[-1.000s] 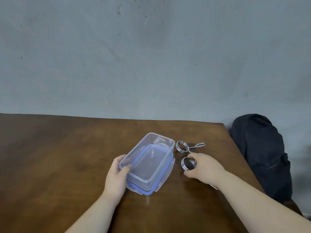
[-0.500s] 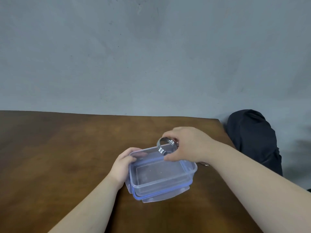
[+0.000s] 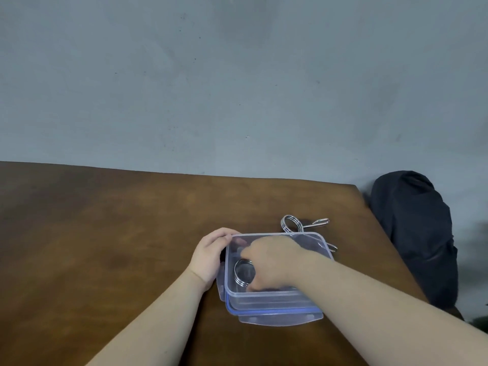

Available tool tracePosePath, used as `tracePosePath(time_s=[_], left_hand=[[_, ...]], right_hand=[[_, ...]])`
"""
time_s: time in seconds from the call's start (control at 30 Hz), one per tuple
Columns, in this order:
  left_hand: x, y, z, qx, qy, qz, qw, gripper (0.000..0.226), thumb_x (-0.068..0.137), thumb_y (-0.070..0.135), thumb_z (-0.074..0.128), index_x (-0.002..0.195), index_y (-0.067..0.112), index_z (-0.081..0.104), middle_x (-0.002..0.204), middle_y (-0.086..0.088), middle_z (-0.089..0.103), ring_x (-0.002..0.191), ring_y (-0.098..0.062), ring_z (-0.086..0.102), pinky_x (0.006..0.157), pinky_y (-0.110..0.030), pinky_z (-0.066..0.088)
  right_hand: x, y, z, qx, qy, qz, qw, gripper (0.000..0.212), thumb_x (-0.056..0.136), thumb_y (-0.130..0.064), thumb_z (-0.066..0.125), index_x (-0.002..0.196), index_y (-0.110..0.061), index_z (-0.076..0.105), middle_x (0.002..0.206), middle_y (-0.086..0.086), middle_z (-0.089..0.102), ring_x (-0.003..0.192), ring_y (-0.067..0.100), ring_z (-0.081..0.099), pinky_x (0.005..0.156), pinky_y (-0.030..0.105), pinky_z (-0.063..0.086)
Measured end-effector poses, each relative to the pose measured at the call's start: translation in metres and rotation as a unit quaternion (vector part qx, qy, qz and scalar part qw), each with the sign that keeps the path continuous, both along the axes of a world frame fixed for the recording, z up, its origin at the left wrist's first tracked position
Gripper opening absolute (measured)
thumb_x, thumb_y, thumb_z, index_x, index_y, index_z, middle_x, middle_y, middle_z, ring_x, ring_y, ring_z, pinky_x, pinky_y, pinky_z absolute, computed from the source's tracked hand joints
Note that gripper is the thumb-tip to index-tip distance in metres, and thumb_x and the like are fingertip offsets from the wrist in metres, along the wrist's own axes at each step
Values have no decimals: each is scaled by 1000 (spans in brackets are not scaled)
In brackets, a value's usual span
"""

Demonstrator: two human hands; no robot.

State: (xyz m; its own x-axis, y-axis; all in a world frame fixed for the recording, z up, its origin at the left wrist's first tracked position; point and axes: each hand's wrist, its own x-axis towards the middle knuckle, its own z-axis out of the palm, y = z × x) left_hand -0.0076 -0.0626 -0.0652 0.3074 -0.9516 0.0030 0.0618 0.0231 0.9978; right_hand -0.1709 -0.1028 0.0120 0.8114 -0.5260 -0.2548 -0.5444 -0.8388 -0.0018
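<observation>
The coil clip point(image 3: 244, 272) I am handling sits low inside the clear tub point(image 3: 264, 294), in its left half just below the middle of the frame. It stands on edge with its ring opening facing me; I cannot tell whether it touches the floor. It lies at the left of my right hand point(image 3: 274, 262), which pinches it, fingers curled over the coil and thumb beneath. The clip's handles are hidden under the palm.

I judge that letting go needs only a spreading of those fingers, though the left wall is close. My left hand point(image 3: 208, 256) is nearer that wall and grips it, fingers hooked over the rim. The tub's long axis runs left to right, and it rests on its lid point(image 3: 277, 317). A second clip point(image 3: 290, 223) lies on the table point(image 3: 105, 233) just beyond, with a dark bag point(image 3: 414, 233) at the right.
</observation>
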Motion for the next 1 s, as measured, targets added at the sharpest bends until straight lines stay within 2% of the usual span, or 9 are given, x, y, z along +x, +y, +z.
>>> tracePosePath(time_s=[0.13, 0.23, 0.33, 0.43, 0.6, 0.67, 0.77, 0.83, 1.0], left_hand=[[-2, -2, -3, 8, -6, 3, 1000, 38, 103, 7, 42, 90, 4, 77, 91, -15, 80, 92, -26, 71, 88, -39, 52], [-3, -2, -4, 11, -32, 1, 999, 41, 103, 12, 41, 91, 8, 80, 92, -8, 80, 90, -20, 71, 87, -38, 51], [-5, -3, -4, 9, -37, -10, 999, 43, 100, 21, 41, 89, 16, 82, 94, -6, 81, 93, -22, 72, 92, -43, 53], [-4, -6, -9, 7, -31, -19, 999, 46, 96, 32, 41, 101, 9, 80, 102, -14, 80, 103, -34, 71, 100, -53, 51], [-1, -7, -15, 3, -46, -33, 998, 61, 91, 58, 43, 103, 10, 79, 105, -12, 80, 107, -31, 71, 104, -57, 47], [0, -7, -16, 2, -52, -40, 998, 62, 92, 60, 42, 105, 12, 79, 107, -12, 79, 108, -32, 70, 105, -59, 46], [-2, -6, -13, -4, -68, -42, 997, 56, 90, 59, 44, 102, 19, 81, 105, -9, 80, 106, -28, 72, 103, -56, 49], [-3, -7, -12, -9, -67, -44, 997, 51, 90, 56, 45, 101, 22, 81, 105, -8, 80, 105, -28, 72, 102, -57, 50], [-3, -5, -12, -16, -51, -37, 998, 47, 86, 54, 50, 98, 22, 82, 103, -9, 81, 103, -31, 73, 100, -57, 51]], right_hand=[[-1, 1, -5, 6, -15, -5, 1000, 49, 83, -57, 72, 117, -24, 65, 107, 2, 72, 96, 27, 67, 68, 36, 49], [-10, -3, 9, 39, -54, -22, 998, 36, 80, -55, 70, 105, -30, 66, 98, -4, 69, 92, 23, 65, 75, 39, 56], [-29, -28, 32, 49, -163, -116, 978, 28, 89, -44, 67, 113, -32, 74, 99, -11, 75, 92, 14, 66, 85, 35, 56], [-55, -74, 38, 54, -250, -240, 936, 17, 90, -35, 71, 105, -30, 77, 88, -14, 71, 84, 12, 66, 78, 27, 51], [-75, -128, 14, 74, -108, -261, 956, 62, 85, -43, 80, 141, -22, 63, 136, -1, 68, 122, 19, 62, 96, 26, 43], [-73, -136, 7, 97, -88, -256, 958, 72, 81, -45, 83, 145, -22, 59, 142, -2, 65, 126, 19, 61, 97, 27, 44], [-65, -142, -1, 128, -72, -244, 959, 76, 78, -47, 86, 144, -21, 58, 137, -2, 66, 121, 20, 62, 101, 31, 48], [-59, -142, -6, 130, -65, -232, 962, 68, 77, -47, 86, 136, -24, 64, 130, -4, 68, 117, 21, 64, 102, 36, 51], [-59, -138, -8, 81, -68, -214, 971, 32, 67, -43, 72, 95, -28, 74, 89, -6, 72, 86, 23, 67, 78, 41, 59]])
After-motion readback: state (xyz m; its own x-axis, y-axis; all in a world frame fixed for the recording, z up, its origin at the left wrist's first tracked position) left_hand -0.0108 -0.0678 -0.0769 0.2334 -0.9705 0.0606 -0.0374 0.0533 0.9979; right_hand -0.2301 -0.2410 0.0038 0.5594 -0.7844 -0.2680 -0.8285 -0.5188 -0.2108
